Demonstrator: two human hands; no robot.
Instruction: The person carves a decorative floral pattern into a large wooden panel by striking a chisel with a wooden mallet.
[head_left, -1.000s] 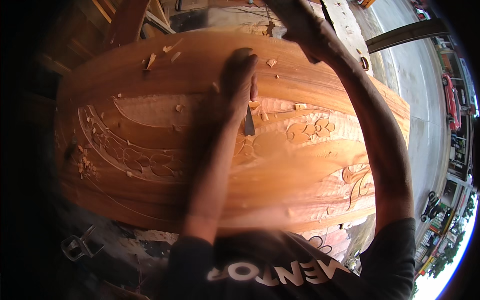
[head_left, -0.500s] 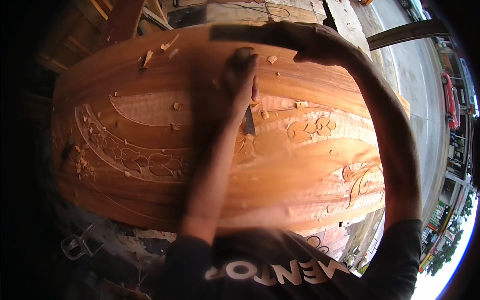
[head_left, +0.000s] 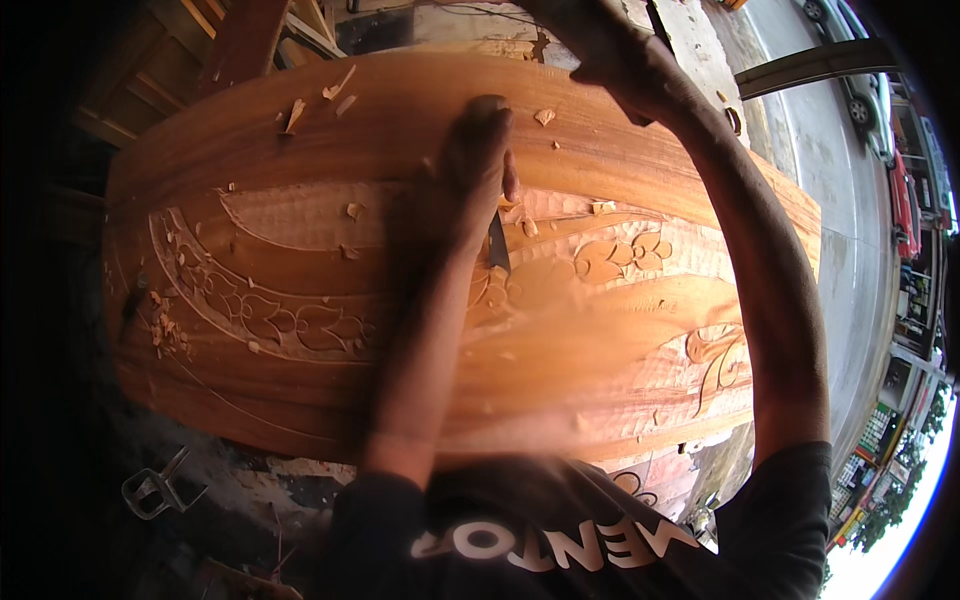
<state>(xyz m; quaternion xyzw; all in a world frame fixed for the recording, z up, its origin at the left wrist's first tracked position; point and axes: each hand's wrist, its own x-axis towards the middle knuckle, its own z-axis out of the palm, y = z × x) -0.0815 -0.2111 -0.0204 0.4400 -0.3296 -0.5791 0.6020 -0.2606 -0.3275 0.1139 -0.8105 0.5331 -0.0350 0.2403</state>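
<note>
My left hand [head_left: 482, 150] is closed around the handle of a chisel [head_left: 499, 243], held near the middle of a large carved wooden panel [head_left: 600, 330]. The chisel's dark flat blade points toward me, its tip at the carved pattern; the handle's end shows above my fist. Beyond the panel's far edge, my right hand [head_left: 640, 85] is raised and closed on a dark bar-shaped mallet [head_left: 575, 22], which runs out of the picture at the top. Carved flowers [head_left: 310, 325] and scrolls stand out from a tooled ground.
Curled wood shavings [head_left: 293, 117] lie about the panel, with a heap of chips [head_left: 165, 325] at its left. A metal frame [head_left: 158, 488] stands at lower left. On the right are a post [head_left: 815, 68], a street [head_left: 800, 130] and a red car [head_left: 903, 205].
My right hand has lifted the mallet up and away from above my left hand, toward the top edge. The left hand and chisel stay in place.
</note>
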